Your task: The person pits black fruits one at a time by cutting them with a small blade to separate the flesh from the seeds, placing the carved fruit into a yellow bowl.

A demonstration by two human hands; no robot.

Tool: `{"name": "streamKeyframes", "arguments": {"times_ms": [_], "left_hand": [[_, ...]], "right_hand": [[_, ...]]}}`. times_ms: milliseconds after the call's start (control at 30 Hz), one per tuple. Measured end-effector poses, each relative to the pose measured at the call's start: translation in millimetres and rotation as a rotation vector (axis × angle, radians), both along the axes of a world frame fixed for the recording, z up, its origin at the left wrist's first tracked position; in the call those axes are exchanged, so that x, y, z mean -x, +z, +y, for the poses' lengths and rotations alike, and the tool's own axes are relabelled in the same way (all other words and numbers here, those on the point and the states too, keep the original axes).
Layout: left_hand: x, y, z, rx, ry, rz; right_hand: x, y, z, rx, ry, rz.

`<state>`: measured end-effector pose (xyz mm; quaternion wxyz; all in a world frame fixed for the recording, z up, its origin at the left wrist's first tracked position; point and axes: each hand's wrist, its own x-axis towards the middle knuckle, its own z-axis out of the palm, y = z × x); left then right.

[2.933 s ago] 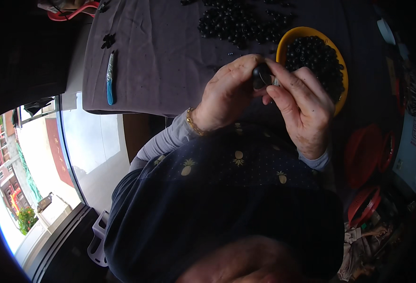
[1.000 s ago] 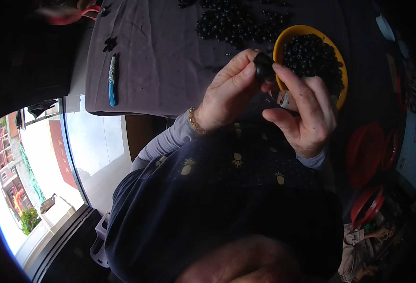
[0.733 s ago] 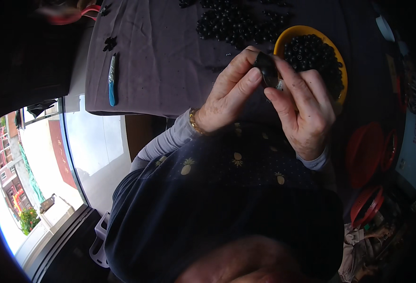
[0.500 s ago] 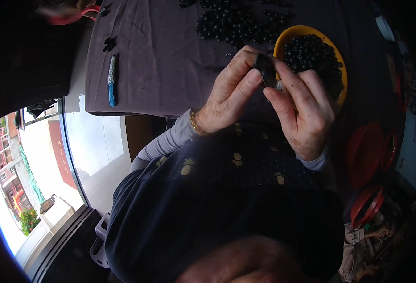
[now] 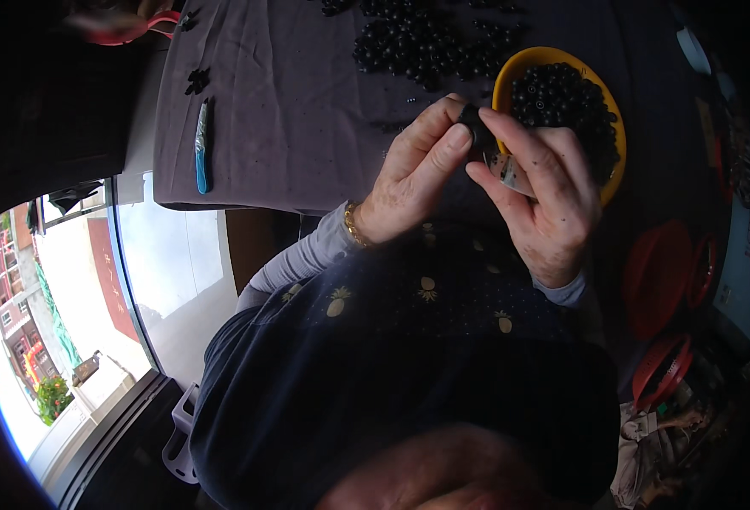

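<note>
Between the thumb and forefinger of my left hand [image 5: 421, 161] is a small black rounded part [image 5: 474, 125], gripped at its edge. Facing it, my right hand [image 5: 549, 191] has its forefinger tip touching or nearly touching that part, with the thumb lower and apart. A small flat shiny piece [image 5: 508, 170], pale with dark marks, sits against the inside of the right fingers; its kind cannot be made out. Just beyond the right hand stands a yellow bowl [image 5: 619, 161] full of small black ring-like parts [image 5: 562, 98].
A loose heap of black parts [image 5: 413, 42] covers the far middle of the grey-purple cloth [image 5: 281, 127]. To the left lie a blue-handled slim tool [image 5: 202, 149] and a small black cluster [image 5: 197, 81]. Red baskets [image 5: 659, 280] are low on the right; a window [image 5: 60, 314] is at left.
My right thumb and fingers have opened a little and drawn slightly away from the black part. More of the shiny piece shows now. My left hand keeps its grip nearly in place.
</note>
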<state>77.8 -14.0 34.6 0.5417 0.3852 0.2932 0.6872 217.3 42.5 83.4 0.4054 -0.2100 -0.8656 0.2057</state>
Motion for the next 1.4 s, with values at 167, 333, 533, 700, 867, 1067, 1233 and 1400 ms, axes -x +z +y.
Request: {"name": "streamKeyframes", "arguments": {"times_ms": [167, 333, 533, 700, 867, 1067, 1233, 1400], "left_hand": [[-1.3, -10.2, 0.0, 0.034, -0.061, -0.025], [11.0, -17.9, 9.8, 0.162, -0.044, 0.359], [75.6, -65.8, 27.3, 0.191, 0.455, 1.174], [116.6, -90.6, 41.2, 0.107, 0.7, 1.504], [90.0, -65.0, 34.8, 0.136, 0.575, 1.203], [50.9, -49.5, 5.6, 0.478, 0.158, 0.238], [24.5, -22.2, 0.3, 0.405, -0.032, -0.11], [14.4, -21.8, 1.0, 0.308, -0.113, -0.38]], "right_hand": [[1.2, -2.1, 0.5, -0.002, -0.013, -0.035], [-7.7, -9.3, 8.1, -0.007, -0.212, -0.165], [-57.5, -27.8, 38.1, 0.116, -0.609, -0.57], [-58.3, -31.6, 37.0, 0.236, -0.593, -0.454], [-26.3, -34.5, 22.0, 0.229, -0.197, -0.235], [-5.2, -33.0, 21.9, 1.002, 0.151, -0.028], [9.0, -37.0, 14.1, 1.164, 0.263, -0.017], [11.0, -37.4, 10.9, 1.196, 0.177, -0.085]]}}
